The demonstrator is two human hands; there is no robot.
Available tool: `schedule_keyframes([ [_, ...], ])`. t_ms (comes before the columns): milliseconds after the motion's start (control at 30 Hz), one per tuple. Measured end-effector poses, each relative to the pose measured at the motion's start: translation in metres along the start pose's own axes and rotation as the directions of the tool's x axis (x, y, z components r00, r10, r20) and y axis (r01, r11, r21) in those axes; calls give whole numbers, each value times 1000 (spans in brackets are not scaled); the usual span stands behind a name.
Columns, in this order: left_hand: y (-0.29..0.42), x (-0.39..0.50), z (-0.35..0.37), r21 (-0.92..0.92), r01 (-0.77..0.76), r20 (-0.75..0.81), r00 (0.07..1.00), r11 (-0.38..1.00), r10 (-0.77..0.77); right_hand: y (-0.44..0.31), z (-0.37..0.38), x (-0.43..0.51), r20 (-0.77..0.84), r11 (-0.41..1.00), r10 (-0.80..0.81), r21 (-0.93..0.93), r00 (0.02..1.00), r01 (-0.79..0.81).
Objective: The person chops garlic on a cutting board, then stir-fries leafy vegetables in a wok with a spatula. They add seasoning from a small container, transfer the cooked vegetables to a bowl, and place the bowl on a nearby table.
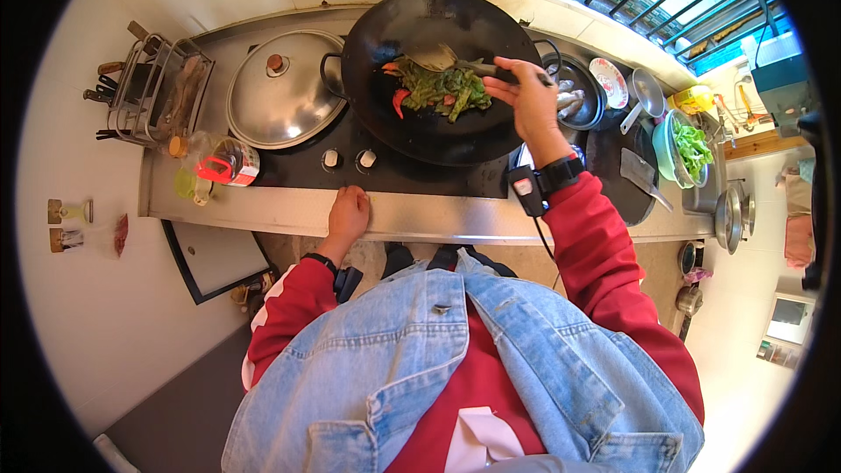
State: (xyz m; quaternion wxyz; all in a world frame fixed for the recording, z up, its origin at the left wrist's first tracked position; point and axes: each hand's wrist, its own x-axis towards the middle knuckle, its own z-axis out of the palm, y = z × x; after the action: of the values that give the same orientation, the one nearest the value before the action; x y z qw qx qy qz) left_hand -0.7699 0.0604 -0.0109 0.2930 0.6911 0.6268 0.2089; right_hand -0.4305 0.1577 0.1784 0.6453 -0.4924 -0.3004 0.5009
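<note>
My right hand (529, 95) grips the dark handle of a metal wok spatula (430, 58) over a large black wok (427, 138). The spatula's blade rests at the cooked leafy greens (447, 90) in the wok's bottom. Among the greens lies a red chili piece (399, 102), with more orange-red bits at their left end. Loosely curled, my left hand (349, 210) rests on the front edge of the steel counter (433, 213), below two stove knobs (348, 158). It holds nothing that I can see.
Left of the wok sits a domed steel lid (282, 98), beside a wire knife rack (158, 95) and a red-capped bottle (230, 163). On the right are a pan with fish (573, 102), a cleaver (638, 172) on a round dark board, and a basin of lettuce (686, 148).
</note>
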Motion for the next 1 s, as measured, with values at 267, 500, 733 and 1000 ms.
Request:
schedule_keyframes([
  [267, 2, -2, -4, -30, -4, -11, 1000, 1000, 3, -10, 3, -21, 183, 906, -221, -326, 958, 271],
  [500, 1, 2, -2, 4, -20, 9, 1000, 1000, 20, 10, -17, -39, 117, 943, -62, -318, 991, 96],
  [733, -6, 4, -2, -12, -47, 26, 999, 999, 48, 15, -21, -50, 96, 948, -36, -312, 995, 64],
  [1000, -2, 4, -8, -25, -57, 58, 997, 998, 58, 9, -15, -50, 60, 970, -42, -239, 997, 55],
])
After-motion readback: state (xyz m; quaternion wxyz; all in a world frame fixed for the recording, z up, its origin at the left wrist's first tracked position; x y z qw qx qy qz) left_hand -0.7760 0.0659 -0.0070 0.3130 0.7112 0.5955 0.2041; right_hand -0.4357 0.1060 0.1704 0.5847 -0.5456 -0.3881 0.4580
